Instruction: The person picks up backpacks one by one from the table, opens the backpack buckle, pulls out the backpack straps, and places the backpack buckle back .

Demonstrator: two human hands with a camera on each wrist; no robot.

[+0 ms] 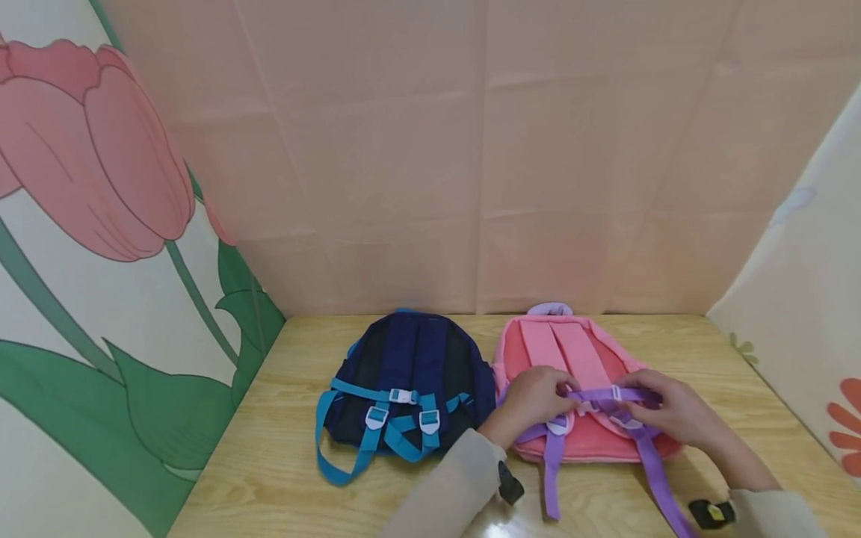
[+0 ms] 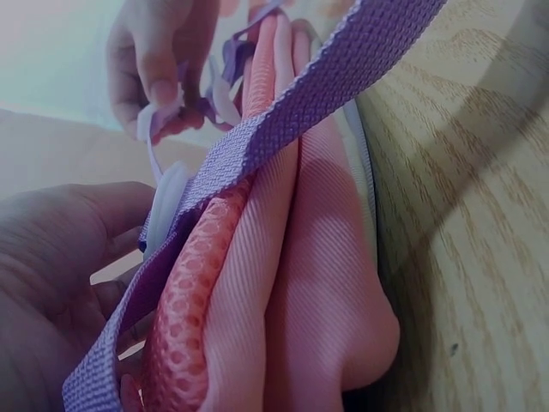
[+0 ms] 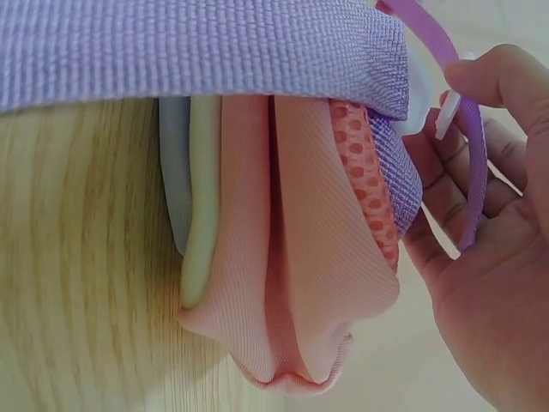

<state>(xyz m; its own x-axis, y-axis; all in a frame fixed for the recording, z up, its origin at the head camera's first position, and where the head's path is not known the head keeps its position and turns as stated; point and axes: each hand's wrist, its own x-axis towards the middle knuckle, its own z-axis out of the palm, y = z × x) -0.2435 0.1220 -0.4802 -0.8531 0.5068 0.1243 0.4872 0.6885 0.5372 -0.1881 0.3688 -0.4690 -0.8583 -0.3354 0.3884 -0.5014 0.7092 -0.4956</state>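
Note:
A pink backpack lies with its straps facing up, its purple webbing across the lower half. My left hand pinches one end of a thin purple chest strap that crosses between the shoulder straps. On the other side, the thumb and fingers of my right hand grip the same strap close to a white plastic buckle. Purple adjuster straps hang from the bag's bottom over the table. The left wrist view shows red mesh padding beside the left hand.
A navy backpack with bright blue straps lies right beside the pink one, its white chest buckle fastened. Both rest on a wood-grain table. A plain pinkish cloth backdrop rises behind, and a tulip-printed panel stands on the left.

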